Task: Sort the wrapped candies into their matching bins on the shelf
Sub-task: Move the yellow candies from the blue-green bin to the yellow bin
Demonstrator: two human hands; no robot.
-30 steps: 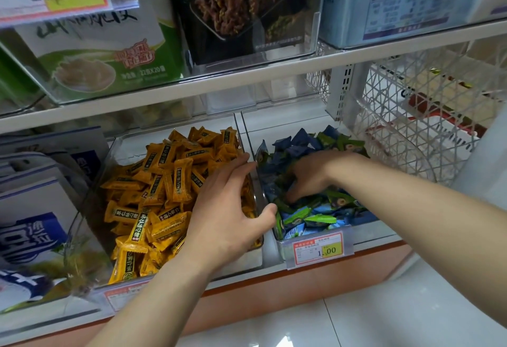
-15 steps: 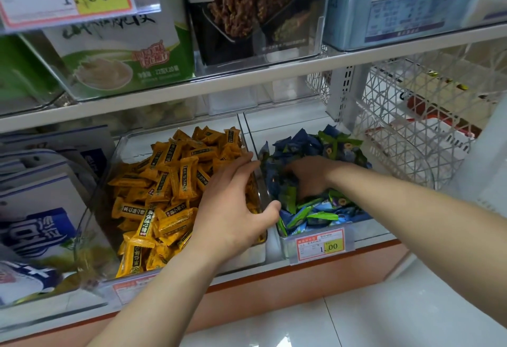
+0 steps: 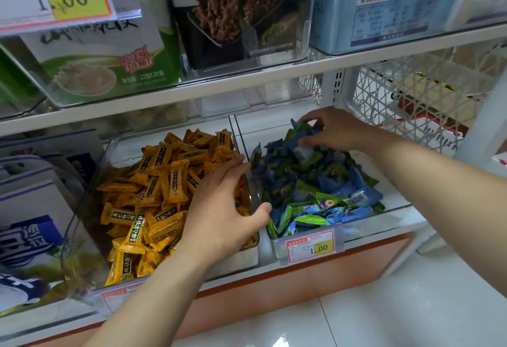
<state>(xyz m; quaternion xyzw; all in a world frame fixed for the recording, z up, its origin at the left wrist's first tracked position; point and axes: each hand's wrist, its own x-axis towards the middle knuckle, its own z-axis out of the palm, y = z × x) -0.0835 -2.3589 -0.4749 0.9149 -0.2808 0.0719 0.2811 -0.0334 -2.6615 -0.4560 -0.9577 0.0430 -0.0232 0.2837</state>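
Two clear bins stand side by side on the lower shelf. The left bin (image 3: 90, 195) holds a heap of yellow wrapped candies (image 3: 153, 190). The right bin (image 3: 395, 219) holds mixed blue and green wrapped candies (image 3: 321, 187). My left hand (image 3: 222, 209) rests on the wall between the two bins, fingers straight over the yellow candies and thumb hooked on the right bin's side. My right hand (image 3: 334, 130) is at the back of the right bin, its fingers curled round a clump of blue and green candies (image 3: 303, 134) lifted a little off the heap.
A price tag (image 3: 311, 245) hangs on the right bin's front. White and blue packs (image 3: 30, 209) stand left of the bins. A white wire basket (image 3: 411, 105) is to the right. The upper shelf (image 3: 247, 83) with boxed goods overhangs the bins closely.
My right hand has moved from the middle of the blue and green heap to its back and risen with candies in its fingers. My left hand has stayed on the divider.
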